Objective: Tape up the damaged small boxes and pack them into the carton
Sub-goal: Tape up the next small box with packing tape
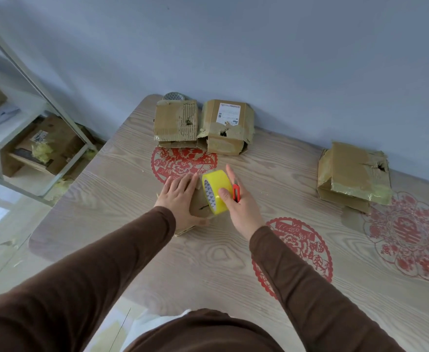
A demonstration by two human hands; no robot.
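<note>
A small brown cardboard box point(195, 207) lies flat on the wood-grain surface point(208, 262), mostly covered. A yellow tape roll point(214, 191) stands on edge upon it, beside a red utility knife point(236, 193). Three torn, holed, taped boxes sit farther back: two side by side point(175, 123) point(226, 127), one point(353, 174) apart at right.

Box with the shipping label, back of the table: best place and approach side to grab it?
Take the labelled box across its left and right side walls, coming from above and the front. Its back is near the wall, a torn box sits close on its left, and the punctured, loose near flaps look too weak to grip.
</note>
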